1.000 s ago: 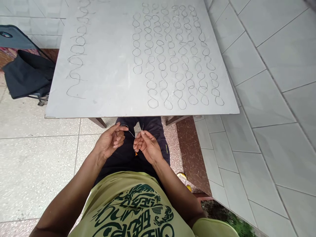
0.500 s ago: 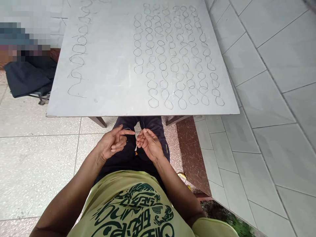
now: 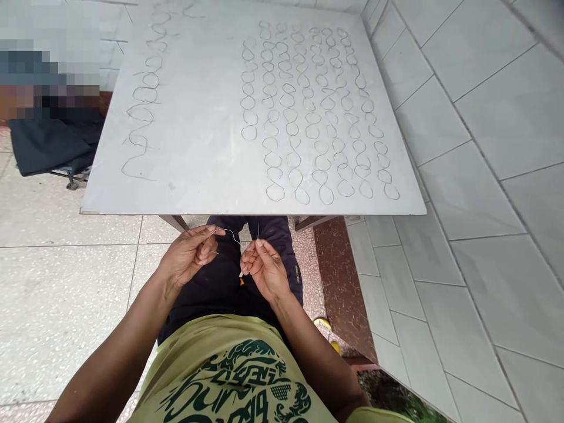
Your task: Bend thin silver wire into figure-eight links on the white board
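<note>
Thin wire (image 3: 233, 235) runs between left hand (image 3: 187, 252) and right hand (image 3: 267, 269), pinched in the fingers of each.

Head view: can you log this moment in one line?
left grip: pinching wire; right grip: pinching wire; wire: bent between grips; table: looped shapes on top

Porch-like place, exact kind unclear: tiled wall (image 3: 493, 282), speckled floor (image 3: 66, 305), greenery (image 3: 420, 409) beside.
</note>
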Tool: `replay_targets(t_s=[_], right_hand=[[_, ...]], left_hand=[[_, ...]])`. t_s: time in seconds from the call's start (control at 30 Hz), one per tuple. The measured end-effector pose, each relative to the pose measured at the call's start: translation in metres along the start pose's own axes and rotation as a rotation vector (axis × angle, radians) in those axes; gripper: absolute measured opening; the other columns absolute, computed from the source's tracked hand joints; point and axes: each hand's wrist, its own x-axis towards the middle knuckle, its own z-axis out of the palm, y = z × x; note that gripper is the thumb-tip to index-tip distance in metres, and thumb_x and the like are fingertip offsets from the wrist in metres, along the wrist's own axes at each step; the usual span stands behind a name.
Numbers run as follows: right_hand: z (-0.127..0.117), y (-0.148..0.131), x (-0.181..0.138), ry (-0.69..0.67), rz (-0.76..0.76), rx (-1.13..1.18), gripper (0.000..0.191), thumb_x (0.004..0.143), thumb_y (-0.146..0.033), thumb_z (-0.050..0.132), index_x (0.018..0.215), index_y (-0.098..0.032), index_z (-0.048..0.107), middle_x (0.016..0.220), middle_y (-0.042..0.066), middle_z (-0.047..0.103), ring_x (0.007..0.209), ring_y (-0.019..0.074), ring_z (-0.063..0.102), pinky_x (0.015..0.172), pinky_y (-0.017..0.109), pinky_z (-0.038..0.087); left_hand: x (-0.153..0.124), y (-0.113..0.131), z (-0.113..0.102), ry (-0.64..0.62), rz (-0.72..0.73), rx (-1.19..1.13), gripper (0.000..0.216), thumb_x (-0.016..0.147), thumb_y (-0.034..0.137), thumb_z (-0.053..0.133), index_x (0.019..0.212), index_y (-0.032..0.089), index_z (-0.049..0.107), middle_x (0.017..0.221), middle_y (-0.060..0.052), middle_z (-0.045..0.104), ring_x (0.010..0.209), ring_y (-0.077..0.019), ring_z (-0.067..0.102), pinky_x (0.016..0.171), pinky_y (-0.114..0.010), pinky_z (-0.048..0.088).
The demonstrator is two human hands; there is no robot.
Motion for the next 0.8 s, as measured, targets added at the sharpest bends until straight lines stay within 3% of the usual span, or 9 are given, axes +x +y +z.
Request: replay_targets(t_s=[0.17,0.27,0.33,0.57,0.8], right_hand=[[0.007,0.002,-0.001,0.011,-0.008,0.059,0.025,0.096,-0.041,0.072,0.085,-0.018,0.069,0.070,0.001,0.067,0.058,0.0127,0.062,0.051,0.022,0.048],[0.016,0.002,-0.002,0.025,-0.039,0.116,0.022,0.095,-0.038,0.073,0.086,-0.018,0.071,0.070,0.001,0.066,0.061,0.0124,0.061,0.053,0.022,0.048],[0.022,0.002,-0.002,0.034,-0.058,0.143,0.021,0.095,-0.037,0.073,0.086,-0.018,0.072,0.072,0.001,0.066,0.063,0.0124,0.060,0.054,0.022,0.049],[0.037,0.004,-0.001,0.022,-0.035,0.180,0.020,0.095,-0.037,0.073,0.086,-0.019,0.072,0.073,0.001,0.065,0.065,0.0128,0.059,0.055,0.022,0.049],[0.044,0.003,0.001,-0.018,-0.030,0.180,0.022,0.094,-0.038,0.074,0.086,-0.019,0.071,0.071,0.001,0.064,0.064,0.0130,0.058,0.054,0.023,0.048]], left_hand=[[0.001,0.011,-0.005,-0.070,-0.028,-0.023,0.026,0.089,0.031,0.076,0.098,0.006,0.078,0.069,-0.006,0.064,0.052,-0.0072,0.049,0.045,-0.018,0.036],[-0.002,0.006,-0.005,-0.090,0.009,-0.091,0.024,0.090,0.027,0.075,0.103,0.008,0.079,0.092,-0.014,0.073,0.067,-0.0119,0.062,0.052,-0.020,0.045],[-0.005,-0.001,-0.003,-0.108,0.056,-0.115,0.025,0.091,0.028,0.073,0.107,0.009,0.079,0.097,-0.014,0.075,0.071,-0.0141,0.065,0.057,-0.022,0.049],[-0.012,-0.017,0.004,-0.146,0.263,-0.156,0.031,0.092,0.036,0.074,0.115,0.015,0.078,0.084,-0.009,0.075,0.067,-0.0147,0.065,0.057,-0.024,0.049],[-0.008,-0.009,0.004,-0.101,0.332,-0.129,0.029,0.092,0.033,0.076,0.111,0.012,0.079,0.054,0.000,0.060,0.050,-0.0080,0.048,0.052,-0.021,0.039]])
